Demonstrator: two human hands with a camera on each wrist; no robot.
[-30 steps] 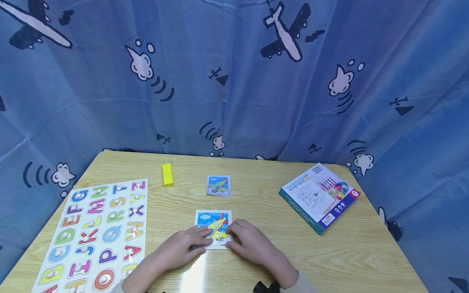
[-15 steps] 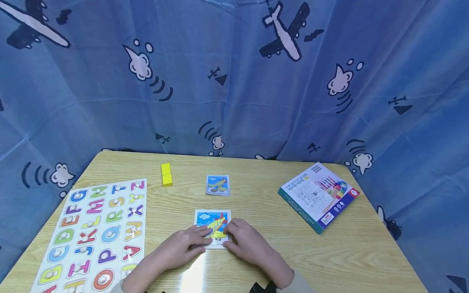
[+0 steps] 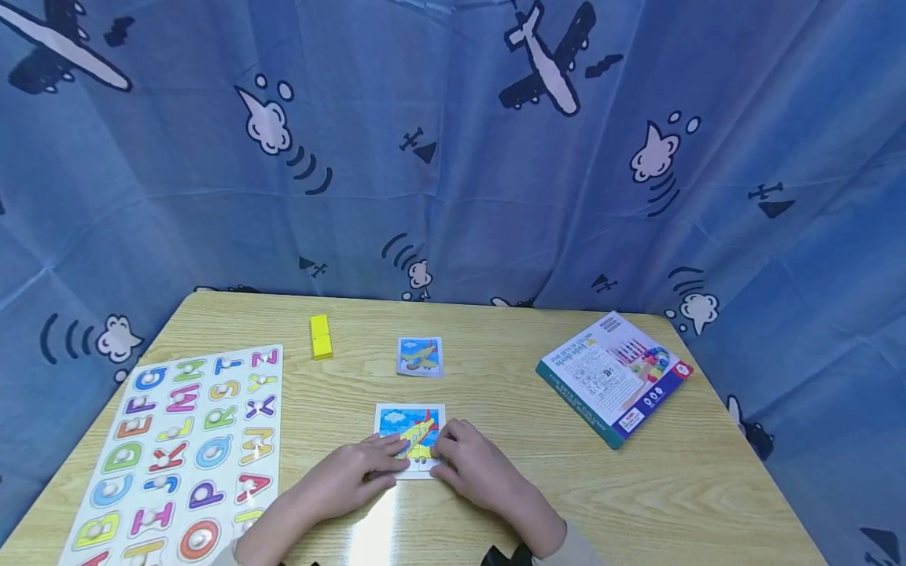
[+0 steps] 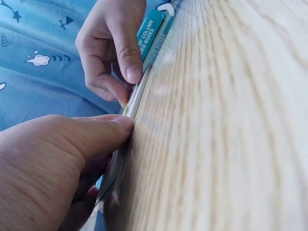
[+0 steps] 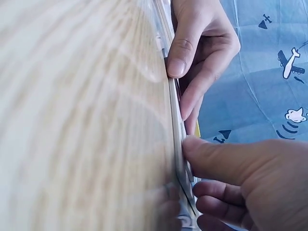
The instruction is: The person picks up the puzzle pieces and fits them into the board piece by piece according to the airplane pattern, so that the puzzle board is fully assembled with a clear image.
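Note:
A small square airplane puzzle (image 3: 410, 418) with a white border lies on the table between both hands, its yellow plane on blue sky showing joint lines. My left hand (image 3: 357, 470) rests on it from the left, fingers stretched over the lower left part, thumb by the front edge. At the right side, my right hand (image 3: 484, 465) has bent fingers on the picture and its thumb at the lower right corner, gripping that edge. Seen edge-on in the right wrist view, the puzzle (image 5: 176, 113) is thin and flat; fingers hide parts of it.
Behind the puzzle lies a picture card (image 3: 420, 357) with a matching plane. A yellow block (image 3: 321, 336) sits farther left. A letter board (image 3: 180, 456) with knobs covers the left side; a flat box (image 3: 614, 379) lies at right. A blue airplane-print curtain (image 3: 453, 173) hangs behind the table.
Hands and puzzle keep nearly the same places; the right fingers shift very slightly at the puzzle's right edge. The whole view drifts a little.

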